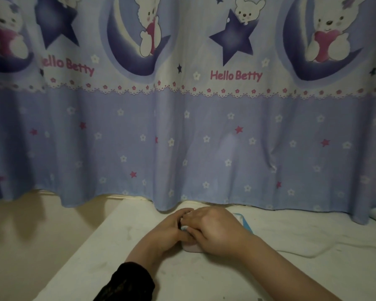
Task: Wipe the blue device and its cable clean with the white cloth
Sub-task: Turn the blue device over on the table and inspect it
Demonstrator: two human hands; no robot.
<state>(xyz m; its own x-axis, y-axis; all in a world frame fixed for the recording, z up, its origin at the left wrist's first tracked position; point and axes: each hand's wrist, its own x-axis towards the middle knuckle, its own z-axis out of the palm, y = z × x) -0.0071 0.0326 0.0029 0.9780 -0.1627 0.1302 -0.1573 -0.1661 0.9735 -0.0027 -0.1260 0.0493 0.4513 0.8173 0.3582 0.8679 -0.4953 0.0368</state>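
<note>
head view: your left hand [169, 230] and right hand [213, 231] meet near the table's [291, 279] far edge, fingers curled together over a white cloth [183, 227]; blue device [245, 222] just beside your right hand; thin cable [308, 255] trailing right; patterned curtain [182, 127] behind.

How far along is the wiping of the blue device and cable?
Nothing looks finished yet. Both hands, left hand and right hand, huddle over the white cloth, hiding most of the blue device. The cable lies untouched on the table.
</note>
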